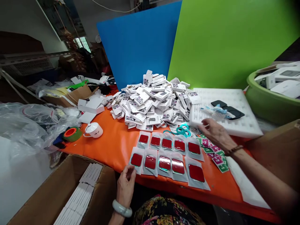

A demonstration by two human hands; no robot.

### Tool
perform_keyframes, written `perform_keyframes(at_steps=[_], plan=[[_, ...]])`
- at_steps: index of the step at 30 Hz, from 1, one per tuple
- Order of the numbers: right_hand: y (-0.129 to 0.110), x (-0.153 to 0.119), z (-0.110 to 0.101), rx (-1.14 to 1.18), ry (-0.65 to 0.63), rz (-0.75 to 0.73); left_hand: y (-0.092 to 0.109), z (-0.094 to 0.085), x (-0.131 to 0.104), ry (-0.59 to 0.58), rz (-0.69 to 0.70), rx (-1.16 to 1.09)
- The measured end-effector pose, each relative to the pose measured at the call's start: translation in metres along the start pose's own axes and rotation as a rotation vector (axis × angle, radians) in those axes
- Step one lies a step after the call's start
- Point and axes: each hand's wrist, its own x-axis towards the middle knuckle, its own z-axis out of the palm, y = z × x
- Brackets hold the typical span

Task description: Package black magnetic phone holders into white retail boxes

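My left hand (126, 183) is at the table's front edge, fingers bent, with a gap between thumb and fingertips and nothing visible in it. It is nearest to a dark red square in a translucent sleeve (136, 160), at the left end of the front row. Behind that row lies a second row of similar sleeved red squares (155, 141). My right hand (217, 134) reaches to the near left edge of a white foam block (246, 128). Its thumb and forefinger look slightly apart, with no held thing discernible. Crumpled pale blue film (217, 111) and black square pieces (235, 113) rest on the foam.
Small white boxes (150, 100) form a big heap behind the rows. Teal rings (184, 130) and pink-green cards (217, 156) lie near my right hand. A white mug (93, 130), tape roll (72, 133) and open carton (103, 184) are left; a green tub (269, 97) is right.
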Motion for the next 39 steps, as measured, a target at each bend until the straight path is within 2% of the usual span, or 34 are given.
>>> perform_keyframes(at_steps=[3, 5, 9, 14, 17, 20, 24, 27, 29, 32, 34, 36, 39], plan=[[-0.024, -0.013, 0.034, 0.152, -0.074, -0.069, -0.013, -0.001, 0.022, 0.102, 0.117, 0.198], [-0.043, -0.009, 0.053, 0.213, -0.099, -0.118, -0.020, 0.002, 0.036, 0.120, 0.190, 0.306], [-0.087, 0.020, 0.077, 0.235, -0.130, -0.226, -0.032, 0.014, 0.046, 0.098, 0.249, 0.437], [-0.133, 0.065, 0.101, 0.068, -0.174, -0.323, -0.038, 0.021, 0.037, 0.090, 0.260, 0.445], [-0.147, 0.087, 0.117, -0.003, -0.222, -0.345, -0.035, 0.018, 0.033, 0.102, 0.251, 0.390], [-0.151, 0.101, 0.127, -0.071, -0.274, -0.328, -0.028, 0.013, 0.031, 0.150, 0.233, 0.308], [-0.149, 0.100, 0.118, -0.111, -0.301, -0.294, -0.012, 0.006, 0.029, 0.200, 0.203, 0.121], [-0.151, 0.075, 0.098, -0.105, -0.261, -0.274, 0.003, 0.008, 0.028, 0.159, 0.104, -0.128], [-0.157, 0.044, 0.085, -0.033, -0.221, -0.279, 0.013, 0.014, 0.027, 0.082, 0.031, -0.357], [-0.176, -0.019, 0.074, 0.314, -0.177, -0.345, 0.029, 0.025, 0.021, -0.038, -0.033, -0.706], [-0.193, -0.063, 0.072, 0.512, -0.240, -0.376, 0.039, 0.030, 0.014, -0.084, -0.065, -0.881], [-0.209, -0.100, 0.070, 0.613, -0.295, -0.351, 0.044, 0.031, 0.006, -0.072, -0.124, -1.000], [-0.224, -0.127, 0.069, 0.715, -0.482, -0.346, 0.041, 0.022, -0.005, 0.037, -0.242, -1.078]])
